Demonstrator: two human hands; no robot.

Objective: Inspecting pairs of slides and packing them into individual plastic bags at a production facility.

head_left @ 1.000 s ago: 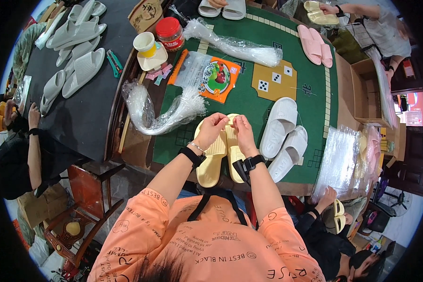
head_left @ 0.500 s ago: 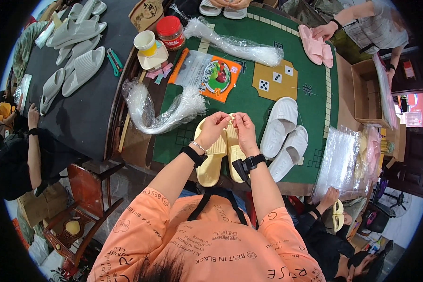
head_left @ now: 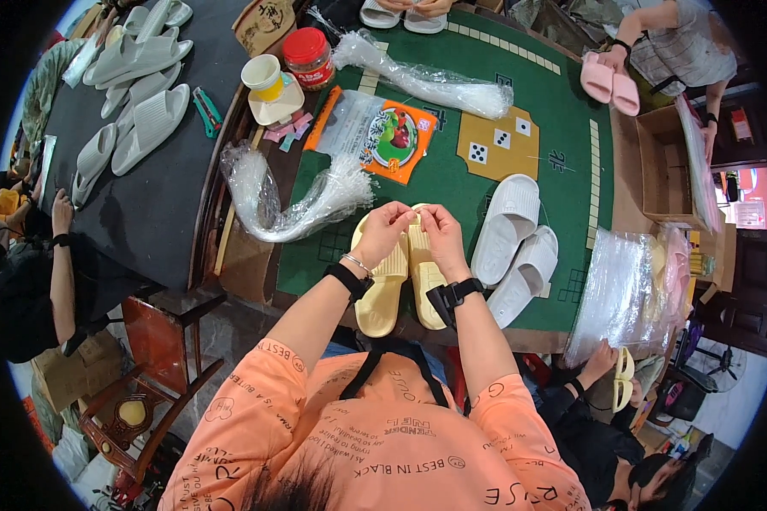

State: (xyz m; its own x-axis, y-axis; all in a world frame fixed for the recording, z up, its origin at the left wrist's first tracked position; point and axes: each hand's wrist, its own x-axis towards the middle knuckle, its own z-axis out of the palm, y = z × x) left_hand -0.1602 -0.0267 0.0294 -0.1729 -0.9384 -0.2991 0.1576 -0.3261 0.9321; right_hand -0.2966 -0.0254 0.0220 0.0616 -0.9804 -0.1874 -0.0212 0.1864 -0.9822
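A pair of pale yellow slide slippers (head_left: pixel 377 302) lies side by side before me on the green table, the heels toward me. Above their front ends, my left hand (head_left: pixel 383 234) and my right hand (head_left: pixel 442 238) almost meet. Both are closed in a fingertip pinch; whatever thin thing is between the fingers is too small to make out. Parts of the slippers are covered by my hands and wrists. To the right rests a pair of light grey slide slippers (head_left: pixel 509 226). A bundle of clear plastic strands (head_left: pixel 285 217) in film curves at the left.
Another strand bundle (head_left: pixel 426 78), an orange snack bag (head_left: pixel 396 136), a red-lidded jar (head_left: pixel 309 58) and a yellow cup (head_left: pixel 264 78) are farther off. Clear bags (head_left: pixel 609 289) overhang the right edge. Co-workers handle pink slippers (head_left: pixel 609 83) and yellow slippers (head_left: pixel 623 379). Grey slippers (head_left: pixel 151 128) fill the left table.
My hands stay nearly in place, still pinching over the yellow slippers. At the far right, a co-worker has lifted the pink slippers off the table edge and moved them right.
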